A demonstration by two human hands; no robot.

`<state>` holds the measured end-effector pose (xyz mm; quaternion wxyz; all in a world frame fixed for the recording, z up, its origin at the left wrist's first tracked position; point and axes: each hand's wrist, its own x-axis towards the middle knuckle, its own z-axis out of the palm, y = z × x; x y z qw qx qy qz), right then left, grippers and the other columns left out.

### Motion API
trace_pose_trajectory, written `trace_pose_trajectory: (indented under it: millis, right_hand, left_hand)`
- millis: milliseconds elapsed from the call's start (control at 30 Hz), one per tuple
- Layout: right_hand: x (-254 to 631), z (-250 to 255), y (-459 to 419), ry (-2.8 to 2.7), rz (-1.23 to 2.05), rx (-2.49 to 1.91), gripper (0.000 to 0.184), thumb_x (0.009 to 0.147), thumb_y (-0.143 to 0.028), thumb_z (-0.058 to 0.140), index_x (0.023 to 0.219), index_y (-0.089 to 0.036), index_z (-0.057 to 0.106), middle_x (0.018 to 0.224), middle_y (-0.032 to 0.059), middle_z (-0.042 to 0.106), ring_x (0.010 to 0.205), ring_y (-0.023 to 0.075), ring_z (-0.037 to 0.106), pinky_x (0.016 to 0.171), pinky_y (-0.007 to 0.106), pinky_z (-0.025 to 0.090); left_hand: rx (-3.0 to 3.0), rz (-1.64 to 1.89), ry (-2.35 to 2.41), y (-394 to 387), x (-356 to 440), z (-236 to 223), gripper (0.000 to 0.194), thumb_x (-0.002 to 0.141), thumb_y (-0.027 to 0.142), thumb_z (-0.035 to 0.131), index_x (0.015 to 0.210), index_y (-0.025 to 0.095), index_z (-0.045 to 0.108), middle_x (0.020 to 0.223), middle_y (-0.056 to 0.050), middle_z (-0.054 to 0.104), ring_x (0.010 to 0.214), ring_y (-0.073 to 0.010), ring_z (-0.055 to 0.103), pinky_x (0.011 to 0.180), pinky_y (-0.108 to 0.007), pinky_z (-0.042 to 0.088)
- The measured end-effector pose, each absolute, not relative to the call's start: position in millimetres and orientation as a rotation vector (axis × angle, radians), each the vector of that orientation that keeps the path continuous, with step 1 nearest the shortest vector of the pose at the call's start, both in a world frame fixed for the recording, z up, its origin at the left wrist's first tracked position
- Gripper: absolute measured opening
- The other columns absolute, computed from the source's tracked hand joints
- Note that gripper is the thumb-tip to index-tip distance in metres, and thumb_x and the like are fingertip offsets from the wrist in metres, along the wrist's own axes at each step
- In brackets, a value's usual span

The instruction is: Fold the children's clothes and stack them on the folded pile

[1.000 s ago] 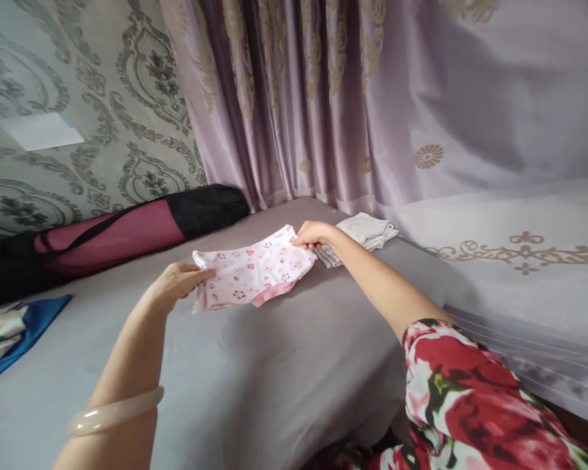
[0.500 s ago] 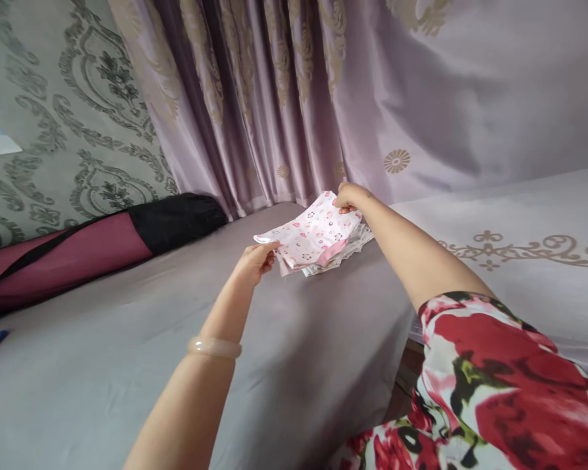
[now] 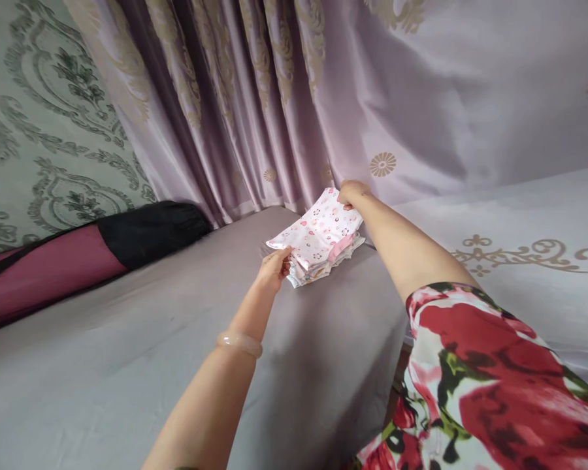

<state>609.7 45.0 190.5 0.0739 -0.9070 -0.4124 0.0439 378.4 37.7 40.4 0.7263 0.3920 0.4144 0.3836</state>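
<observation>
A folded white baby garment [image 3: 318,228] with pink prints and a pink trim lies over a small stack of folded clothes [image 3: 306,277]. My left hand [image 3: 275,266] pinches its near left edge between thumb and fingers. At the far right corner, my right hand [image 3: 353,194] is closed on the same cloth. The garment covers most of the stack; only pale, patterned edges show below it. A pale bangle [image 3: 240,343] circles my left forearm.
The grey sheet of the bed [image 3: 127,365] stretches below and to the left. A long black and maroon bag [image 3: 102,251] lies along the patterned wall [image 3: 63,130]. Lilac curtains [image 3: 255,117] hang behind the stack, with a white embroidered cloth [image 3: 519,222] at right.
Both hands have carried the printed garment right and away from me, from above the bed onto the folded stack. My view has turned right, and the blue cloth at left has gone out of sight.
</observation>
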Motion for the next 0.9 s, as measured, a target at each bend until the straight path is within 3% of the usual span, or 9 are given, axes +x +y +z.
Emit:
trace_pose_trajectory:
  millis: [233,433,600,767,900]
  right_hand:
    - [616,179,54,-1.257,0.139,-2.740,0.022,0.087,-0.019,0.064,0.106,-0.008,0.069,0.062,0.0048,0.068,0.061,0.0181,0.068,0.068,0.029,0.055]
    - [629,151,57,-1.250,0.061,-2.724,0.027,0.087,-0.013,0.061,0.112,-0.007,0.068,0.076,0.0120,0.072,0.087,0.0232,0.070,0.083,0.032,0.053]
    - [633,130,54,-1.269,-0.047,-2.698,0.032,0.085,-0.010,0.060,0.117,-0.006,0.066,0.097,0.0198,0.071,0.107,0.0280,0.065,0.090,0.036,0.050]
    - [632,116,51,-1.301,-0.070,-2.671,0.035,0.086,-0.010,0.058,0.121,-0.008,0.065,0.113,0.0221,0.067,0.115,0.0280,0.061,0.095,0.036,0.047]
    - [634,104,52,-1.289,-0.072,-2.661,0.035,0.089,-0.016,0.057,0.122,-0.010,0.064,0.120,0.0232,0.064,0.116,0.0278,0.060,0.095,0.034,0.047]
  left_hand:
    - [0.941,0.863,0.917,41,380,24,0.037,0.055,0.033,0.084,0.075,0.015,0.059,0.057,0.007,0.052,0.040,-0.0013,0.041,0.040,-0.016,0.026]
    - [0.963,0.868,1.066,36,377,14,0.043,0.063,0.028,0.079,0.102,0.017,0.065,0.053,0.008,0.050,0.037,-0.0023,0.038,0.039,-0.017,0.024]
    - [0.993,0.888,1.070,32,377,0,0.041,0.071,0.029,0.076,0.106,0.013,0.063,0.052,0.007,0.051,0.038,-0.0034,0.041,0.039,-0.017,0.029]
    - [1.039,0.922,1.059,29,378,-8,0.039,0.078,0.032,0.073,0.106,0.008,0.060,0.055,0.004,0.055,0.041,-0.0053,0.046,0.039,-0.017,0.035]
    - [1.043,0.972,1.071,25,377,-12,0.055,0.082,0.035,0.070,0.122,0.004,0.048,0.058,0.003,0.058,0.044,-0.0070,0.050,0.042,-0.018,0.040]
